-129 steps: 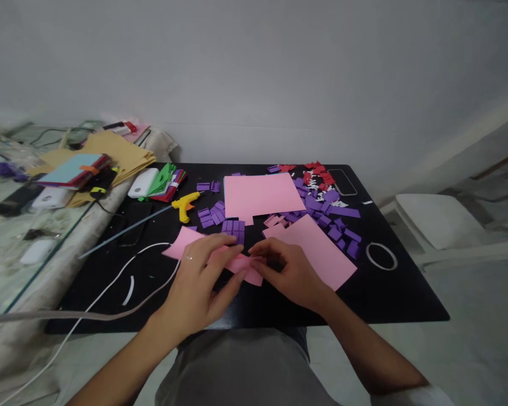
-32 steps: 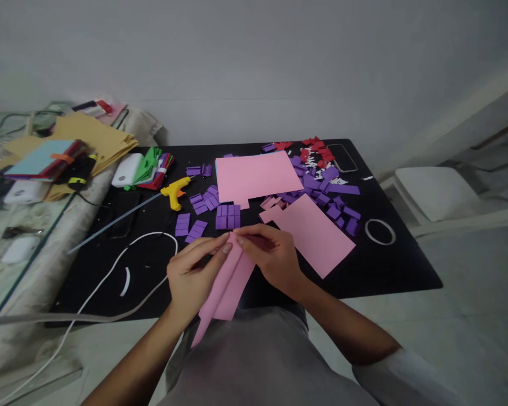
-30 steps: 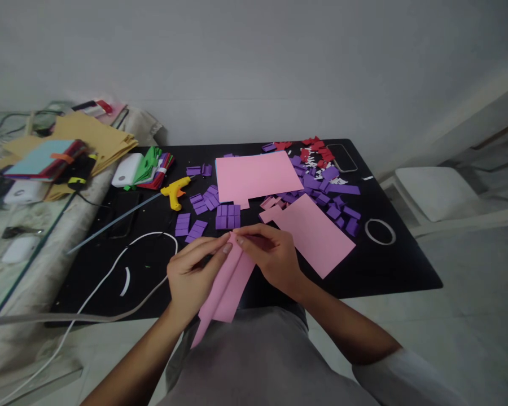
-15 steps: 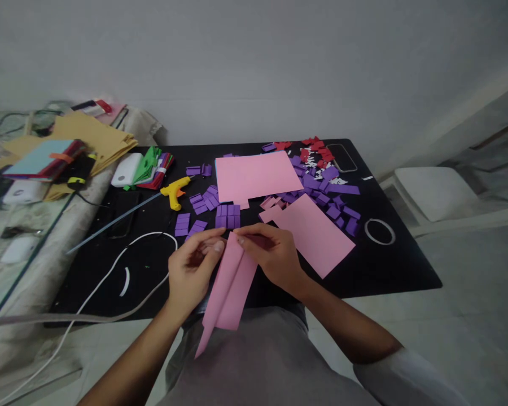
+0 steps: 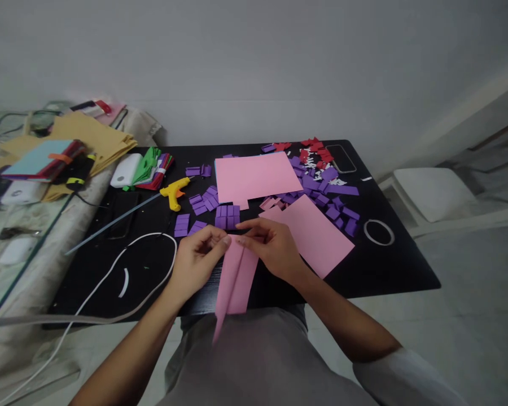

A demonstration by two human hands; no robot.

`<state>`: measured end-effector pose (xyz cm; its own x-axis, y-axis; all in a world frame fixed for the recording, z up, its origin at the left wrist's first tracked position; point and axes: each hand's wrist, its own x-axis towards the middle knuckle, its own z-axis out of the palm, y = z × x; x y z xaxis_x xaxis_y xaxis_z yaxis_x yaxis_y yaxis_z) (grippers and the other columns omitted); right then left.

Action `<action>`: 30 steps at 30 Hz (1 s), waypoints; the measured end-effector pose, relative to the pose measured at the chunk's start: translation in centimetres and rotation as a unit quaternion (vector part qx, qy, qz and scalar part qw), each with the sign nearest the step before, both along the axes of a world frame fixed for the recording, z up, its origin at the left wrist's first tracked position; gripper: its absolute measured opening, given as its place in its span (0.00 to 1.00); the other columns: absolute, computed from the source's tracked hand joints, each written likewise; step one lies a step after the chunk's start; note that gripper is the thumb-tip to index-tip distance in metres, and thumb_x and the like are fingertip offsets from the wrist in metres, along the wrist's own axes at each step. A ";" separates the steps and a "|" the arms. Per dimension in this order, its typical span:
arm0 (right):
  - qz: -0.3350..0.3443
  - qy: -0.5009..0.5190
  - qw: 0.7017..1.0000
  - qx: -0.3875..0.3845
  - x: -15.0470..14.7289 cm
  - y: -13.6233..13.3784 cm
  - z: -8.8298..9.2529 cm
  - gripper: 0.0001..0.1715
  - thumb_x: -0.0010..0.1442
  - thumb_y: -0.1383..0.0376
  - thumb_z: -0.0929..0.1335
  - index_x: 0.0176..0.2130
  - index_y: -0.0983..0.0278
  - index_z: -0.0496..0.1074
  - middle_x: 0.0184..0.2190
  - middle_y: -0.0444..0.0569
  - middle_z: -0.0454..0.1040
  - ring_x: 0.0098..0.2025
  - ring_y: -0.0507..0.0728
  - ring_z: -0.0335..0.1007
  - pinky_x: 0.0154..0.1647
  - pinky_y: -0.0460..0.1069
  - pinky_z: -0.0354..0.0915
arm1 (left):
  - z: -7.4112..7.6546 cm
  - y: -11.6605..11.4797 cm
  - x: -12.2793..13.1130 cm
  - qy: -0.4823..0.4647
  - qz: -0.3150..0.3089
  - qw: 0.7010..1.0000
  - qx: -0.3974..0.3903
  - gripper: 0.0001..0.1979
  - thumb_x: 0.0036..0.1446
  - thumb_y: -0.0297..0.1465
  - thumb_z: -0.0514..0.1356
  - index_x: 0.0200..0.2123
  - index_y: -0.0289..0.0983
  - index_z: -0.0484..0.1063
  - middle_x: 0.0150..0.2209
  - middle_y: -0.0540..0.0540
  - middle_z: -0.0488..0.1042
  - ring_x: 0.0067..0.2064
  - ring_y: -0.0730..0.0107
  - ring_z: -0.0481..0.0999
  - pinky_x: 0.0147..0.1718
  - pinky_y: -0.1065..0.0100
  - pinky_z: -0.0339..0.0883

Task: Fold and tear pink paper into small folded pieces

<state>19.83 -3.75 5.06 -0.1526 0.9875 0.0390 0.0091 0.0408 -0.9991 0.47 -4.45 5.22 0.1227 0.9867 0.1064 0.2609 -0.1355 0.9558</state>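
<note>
Folded pink paper (image 5: 228,276), overhanging the near table edge (image 5: 364,290), is pinched at top by left hand (image 5: 200,256) and right hand (image 5: 275,248).

Grey wall (image 5: 254,67) behind black table (image 5: 376,273); white seat (image 5: 427,192) right, pale floor (image 5: 469,327), dim light

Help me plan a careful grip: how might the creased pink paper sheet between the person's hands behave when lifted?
The pink sheet is probably light: the left hand and right hand merely pinch its top. Being thin, it may flex where its lower end passes the black table. The lengthwise crease could stiffen it somewhat.
</note>
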 end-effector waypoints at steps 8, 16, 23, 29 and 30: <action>0.004 0.082 0.992 -0.091 0.3 0.5 -0.6 0.26 0.49 0.57 0.82 0.46 0.60 0.79 0.35 0.46 0.86 0.40 0.58 0.84 0.46 0.53 0.78 | -0.2 0.0 0.2 -0.014 0.029 0.999 0.001 0.09 0.61 0.36 0.66 0.31 0.37 0.78 0.25 0.50 0.73 0.27 0.73 0.70 0.27 0.72 0.65; -0.032 0.085 0.990 -0.107 0.1 0.9 -1.3 0.25 0.45 0.58 0.83 0.42 0.60 0.78 0.24 0.38 0.76 0.27 0.52 0.72 0.30 0.47 0.70 | -0.9 0.2 0.4 -0.052 0.042 0.998 -0.012 0.08 0.61 0.36 0.67 0.32 0.38 0.79 0.25 0.50 0.73 0.26 0.73 0.70 0.26 0.72 0.66; 0.016 0.181 0.971 -0.156 -0.8 0.2 -2.4 0.27 0.47 0.55 0.82 0.43 0.61 0.77 0.40 0.47 0.84 0.41 0.57 0.81 0.49 0.54 0.76 | -1.0 0.5 0.7 -0.067 0.075 0.995 0.006 0.09 0.61 0.37 0.67 0.32 0.38 0.78 0.24 0.51 0.72 0.25 0.73 0.70 0.25 0.72 0.66; -0.002 0.141 0.975 -0.170 -0.4 0.3 -2.5 0.27 0.45 0.58 0.83 0.42 0.62 0.77 0.38 0.47 0.85 0.39 0.57 0.82 0.46 0.54 0.77 | -1.2 0.9 0.0 -0.063 0.054 0.996 -0.036 0.10 0.60 0.38 0.67 0.31 0.37 0.78 0.24 0.50 0.74 0.25 0.73 0.72 0.26 0.72 0.67; 0.006 0.129 0.977 -0.169 -0.2 0.5 -2.4 0.26 0.45 0.58 0.83 0.42 0.62 0.77 0.38 0.47 0.85 0.39 0.57 0.82 0.45 0.53 0.77 | -1.1 1.1 -0.2 -0.058 0.041 0.996 -0.047 0.11 0.60 0.38 0.67 0.31 0.37 0.77 0.25 0.50 0.74 0.25 0.73 0.72 0.26 0.71 0.67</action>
